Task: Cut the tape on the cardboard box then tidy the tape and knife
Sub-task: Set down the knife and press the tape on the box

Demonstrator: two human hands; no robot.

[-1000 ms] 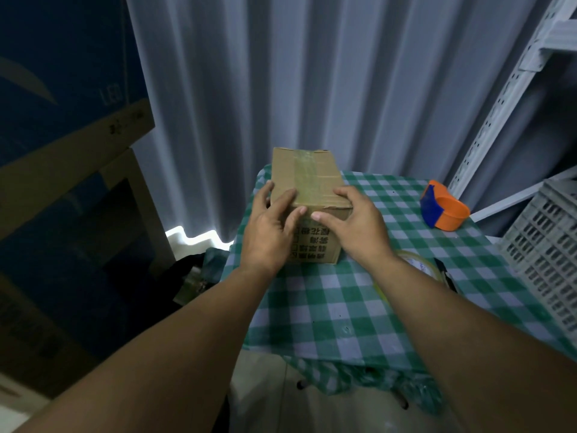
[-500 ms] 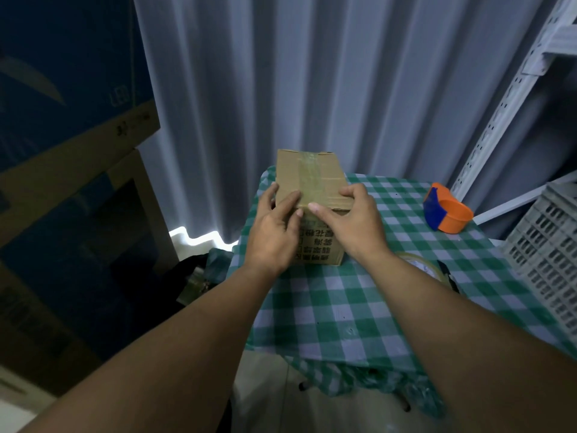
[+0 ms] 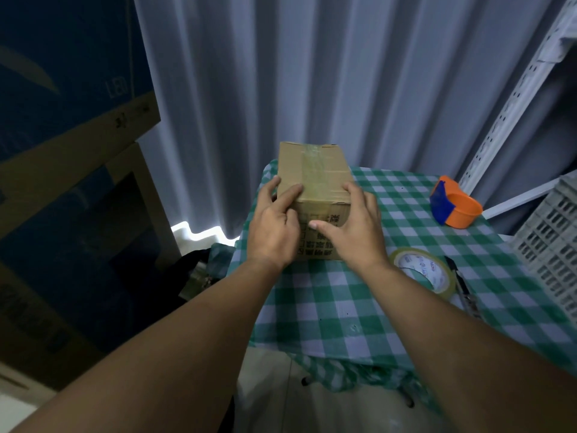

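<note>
A small cardboard box [image 3: 312,173] stands at the table's far left, with a strip of clear tape along its top and printed characters on its near face. My left hand [image 3: 274,226] grips the box's near left corner, fingers lying on the top. At the near right corner is my right hand [image 3: 354,228], fingers on the top edge and thumb across the front face. A roll of clear tape [image 3: 422,270] lies flat just right of my right wrist. Beside the roll lies a dark knife [image 3: 462,287], partly hidden by my forearm.
The table wears a green-and-white checked cloth [image 3: 327,310]. An orange and blue tape dispenser [image 3: 454,207] sits at the back right. A white plastic crate [image 3: 555,245] and metal shelving stand to the right. Large cartons stack up on the left, curtains hang behind.
My right thumb has slid down from the box's top edge onto its front face. My left fingers have shifted slightly on the top. The tape roll shows more.
</note>
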